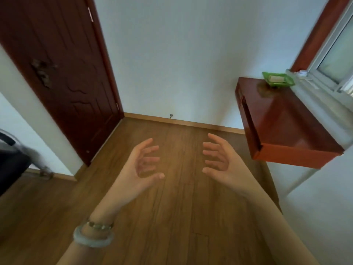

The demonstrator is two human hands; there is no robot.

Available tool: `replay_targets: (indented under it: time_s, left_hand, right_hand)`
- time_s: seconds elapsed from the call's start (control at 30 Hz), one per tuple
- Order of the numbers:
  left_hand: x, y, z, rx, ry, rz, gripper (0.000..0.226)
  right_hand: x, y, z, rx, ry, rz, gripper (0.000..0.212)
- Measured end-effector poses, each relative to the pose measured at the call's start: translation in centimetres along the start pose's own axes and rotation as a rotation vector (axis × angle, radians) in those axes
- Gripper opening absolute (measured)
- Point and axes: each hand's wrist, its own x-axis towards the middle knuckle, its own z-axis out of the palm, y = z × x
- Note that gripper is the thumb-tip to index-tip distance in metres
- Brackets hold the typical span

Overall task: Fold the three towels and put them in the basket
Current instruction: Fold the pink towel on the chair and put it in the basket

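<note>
No towel is in view. A small green basket (278,79) with something pale inside sits at the far end of a red-brown table (290,123) on the right. My left hand (142,163) and my right hand (222,159) are held out in front of me above the wooden floor, palms facing each other. Their fingers are spread and loosely curved, and both hold nothing. The hands are apart and well short of the table and the basket.
A dark wooden door (63,73) stands closed at the left. White walls close the far side. A window (336,52) sits above the table at the right. A dark object (11,159) shows at the left edge. Wooden floor (172,217) lies below my hands.
</note>
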Motion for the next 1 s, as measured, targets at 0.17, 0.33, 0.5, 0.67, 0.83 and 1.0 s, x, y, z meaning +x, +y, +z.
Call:
replay_targets:
  time_s: [0.17,0.33,0.5,0.67,0.83,1.0]
  left_hand:
    - [0.3,-2.7,-5.2,0.037,0.211,-0.061,0.088]
    - [1.4,-5.4,-11.3,0.077,0.411,-0.120,0.085]
    - [4.3,-7.3,-16.8,0.120,0.609,-0.161,0.085]
    - [6.1,-9.3,-20.9,0.146,0.782,-0.233,0.085]
    - [5.2,-11.1,-24.7,0.166,0.951,-0.321,0.090]
    - [3.4,-13.2,-29.9,0.203,1.092,-0.384,0.082]
  right_hand:
    - [7.6,-0.4,4.9,0.026,-0.144,-0.031,0.079]
    - [16.6,-1.1,10.9,0.062,-0.327,-0.093,0.080]
    - [26.1,-2.3,16.3,0.116,-0.518,-0.160,0.079]
    - [34.1,-3.7,22.1,0.147,-0.712,-0.234,0.079]
    - [38.9,-5.5,29.1,0.154,-0.903,-0.277,0.081]
    - [41.9,-8.1,37.4,0.157,-1.047,-0.338,0.082]
